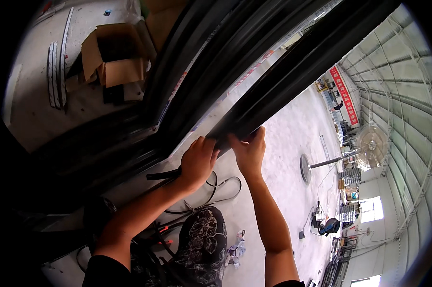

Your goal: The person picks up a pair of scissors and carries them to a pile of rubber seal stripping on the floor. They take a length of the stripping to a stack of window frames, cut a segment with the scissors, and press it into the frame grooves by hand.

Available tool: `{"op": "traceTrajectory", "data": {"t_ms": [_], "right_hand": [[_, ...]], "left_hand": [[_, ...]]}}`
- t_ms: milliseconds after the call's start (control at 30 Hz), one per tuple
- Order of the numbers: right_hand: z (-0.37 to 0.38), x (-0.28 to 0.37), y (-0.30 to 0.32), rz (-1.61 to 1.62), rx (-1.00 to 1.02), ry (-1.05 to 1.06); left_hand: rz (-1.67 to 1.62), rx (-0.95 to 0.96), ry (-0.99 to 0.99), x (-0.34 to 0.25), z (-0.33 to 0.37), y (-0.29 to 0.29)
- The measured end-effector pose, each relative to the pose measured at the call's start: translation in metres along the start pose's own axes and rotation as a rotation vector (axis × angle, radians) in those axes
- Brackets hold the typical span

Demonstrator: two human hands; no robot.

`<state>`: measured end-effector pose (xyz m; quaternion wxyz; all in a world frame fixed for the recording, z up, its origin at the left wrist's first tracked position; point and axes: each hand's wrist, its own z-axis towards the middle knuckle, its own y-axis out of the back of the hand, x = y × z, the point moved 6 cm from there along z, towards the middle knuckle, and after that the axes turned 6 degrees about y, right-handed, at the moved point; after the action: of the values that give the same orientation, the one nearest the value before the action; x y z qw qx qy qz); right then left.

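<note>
A long black frame profile (292, 79) slants from the upper right down to my hands. My left hand (199, 160) is closed around its lower end, fingers curled over the edge. Close beside it, my right hand (249, 152) pinches the same end, thumb on the near face and fingers over the right edge. Whether a thin strip lies between the fingers is hidden. Behind my left wrist a black strip (162, 175) sticks out to the left. Loops of black rubber strip (239, 184) lie on the floor just below my hands.
More black frame profiles (192, 91) stand at my left, meeting in a corner. Beyond them sits an open cardboard box (123, 71) near several light strips (57, 74). A pedestal fan (371, 144) is at the right. Crumpled plastic (236, 248) lies by my knee.
</note>
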<state>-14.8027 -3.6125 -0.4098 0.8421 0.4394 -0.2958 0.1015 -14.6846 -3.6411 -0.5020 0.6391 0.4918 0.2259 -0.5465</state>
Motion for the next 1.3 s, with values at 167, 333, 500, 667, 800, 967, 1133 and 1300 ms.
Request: {"op": "traceTrajectory", "data": {"t_ms": [167,333,500,667,800,967,1133,1300], "right_hand": [[-0.002,-0.012,-0.004,0.032,-0.028,0.04],[-0.004,-0.003,-0.007,-0.04,-0.057,0.004],[-0.002,-0.004,-0.004,-0.089,-0.055,-0.018],[0.0,-0.001,0.003,-0.028,-0.019,0.074],[0.0,0.004,0.003,-0.096,-0.015,-0.046],[0.001,0.003,0.005,-0.029,-0.023,0.006],[0.003,0.01,0.008,-0.012,-0.005,-0.041],[0.004,0.003,0.008,-0.029,-0.016,-0.009]], "left_hand": [[0.054,0.035,-0.032,0.0,0.003,0.007],[0.095,0.055,-0.06,0.003,0.007,0.002],[0.159,0.069,-0.058,-0.003,0.008,-0.001],[0.126,0.069,-0.09,-0.005,0.008,0.002],[0.156,0.028,-0.117,-0.004,0.01,0.002],[0.148,0.067,-0.085,-0.002,0.009,-0.004],[0.157,0.091,-0.097,-0.004,0.01,-0.003],[0.156,0.079,-0.115,-0.005,0.01,-0.004]]}}
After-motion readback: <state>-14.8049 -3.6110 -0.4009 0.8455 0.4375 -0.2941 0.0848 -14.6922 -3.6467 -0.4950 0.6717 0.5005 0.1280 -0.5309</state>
